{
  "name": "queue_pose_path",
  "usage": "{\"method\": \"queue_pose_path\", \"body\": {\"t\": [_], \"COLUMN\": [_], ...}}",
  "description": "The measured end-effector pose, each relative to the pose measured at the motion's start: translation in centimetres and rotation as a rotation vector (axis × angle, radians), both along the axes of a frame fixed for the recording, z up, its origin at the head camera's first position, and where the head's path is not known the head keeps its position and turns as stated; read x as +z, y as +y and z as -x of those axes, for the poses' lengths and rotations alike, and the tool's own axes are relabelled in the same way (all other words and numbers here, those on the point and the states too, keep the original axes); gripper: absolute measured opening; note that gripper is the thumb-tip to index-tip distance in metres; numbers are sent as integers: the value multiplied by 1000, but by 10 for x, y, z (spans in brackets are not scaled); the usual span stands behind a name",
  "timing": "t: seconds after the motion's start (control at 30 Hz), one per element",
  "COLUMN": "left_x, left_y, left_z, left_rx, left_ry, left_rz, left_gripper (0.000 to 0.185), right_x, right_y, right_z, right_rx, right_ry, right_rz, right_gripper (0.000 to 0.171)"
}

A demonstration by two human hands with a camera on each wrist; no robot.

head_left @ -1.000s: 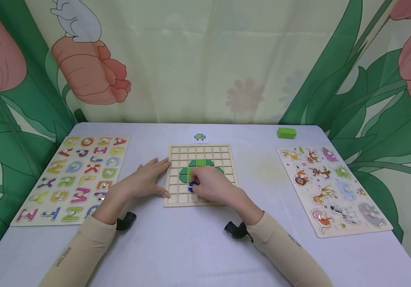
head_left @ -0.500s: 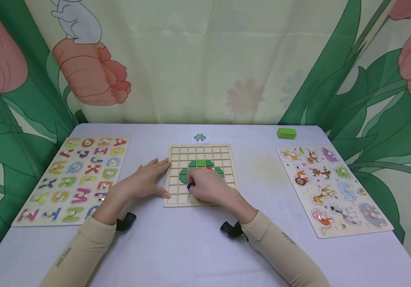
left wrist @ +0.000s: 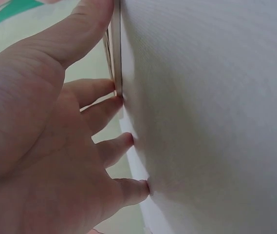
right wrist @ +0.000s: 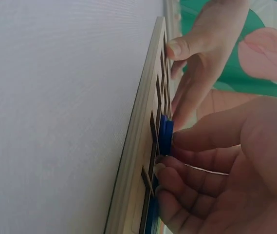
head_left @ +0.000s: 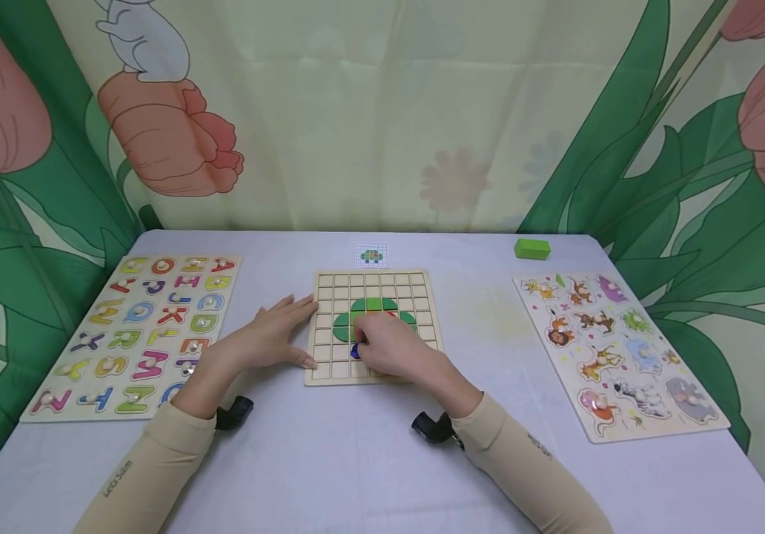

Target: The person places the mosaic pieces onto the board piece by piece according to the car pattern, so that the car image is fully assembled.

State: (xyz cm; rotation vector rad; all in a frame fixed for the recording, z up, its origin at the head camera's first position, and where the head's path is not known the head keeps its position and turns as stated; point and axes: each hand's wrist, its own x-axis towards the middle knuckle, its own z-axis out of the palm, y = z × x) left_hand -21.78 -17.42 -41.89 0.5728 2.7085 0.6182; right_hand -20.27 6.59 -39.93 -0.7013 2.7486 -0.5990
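Note:
A square wooden grid board (head_left: 329,371) lies mid-table, with several green pieces (head_left: 373,303) set in its cells. A bit of red shows beside my right hand (head_left: 392,345), which covers part of the board. Its thumb and curled fingers pinch a small blue piece (right wrist: 165,135) low on the grid. More blue shows under those fingers in the right wrist view. At the board's left edge is my left hand (head_left: 262,335), fingers spread, with the thumb and a fingertip touching the frame (left wrist: 118,63).
Behind the board lies a small picture card (head_left: 371,254) showing a green turtle-like pattern. An alphabet puzzle board (head_left: 105,348) is on the left, an animal puzzle board (head_left: 572,356) on the right. A green block (head_left: 532,249) sits at the back right.
My right hand has shifted slightly left over the grid, and the blue piece has moved a little with it. The left hand keeps its place on the board's edge.

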Motion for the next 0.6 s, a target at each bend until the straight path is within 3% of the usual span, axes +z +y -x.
{"method": "queue_pose_path", "body": {"t": [0.4,0.6], "left_x": [1,1], "left_y": [0,0], "left_z": [-1,-1], "left_rx": [-10,-11], "left_ry": [7,11], "left_rz": [-1,4], "left_gripper": [110,110], "right_x": [-4,-5], "right_y": [0,-1], "right_z": [1,1], "right_rx": [9,8], "right_ry": [51,54], "right_rz": [4,19], "right_gripper": [14,12]}}
